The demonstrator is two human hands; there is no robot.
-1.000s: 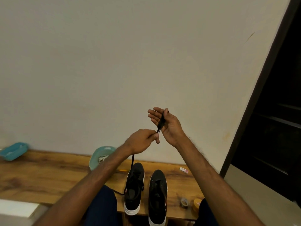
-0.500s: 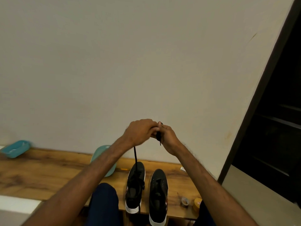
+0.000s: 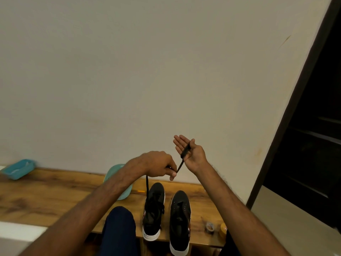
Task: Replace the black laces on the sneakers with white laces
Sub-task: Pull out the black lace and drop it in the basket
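Our left hand [image 3: 158,166] pinches the black lace [image 3: 180,165]; our raised right hand [image 3: 192,155] thumb-clamps it, fingers straight (back-edge teal tray [image 3: 113,172]: contents hidden).

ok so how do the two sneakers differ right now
The left sneaker has a black lace in it, with one strand running up to the left hand. The right sneaker shows bare eyelets and no lace. The left sneaker sits farther back on the bench, while the right sneaker's heel hangs past the front edge. Both are black with white soles, toes toward the wall.
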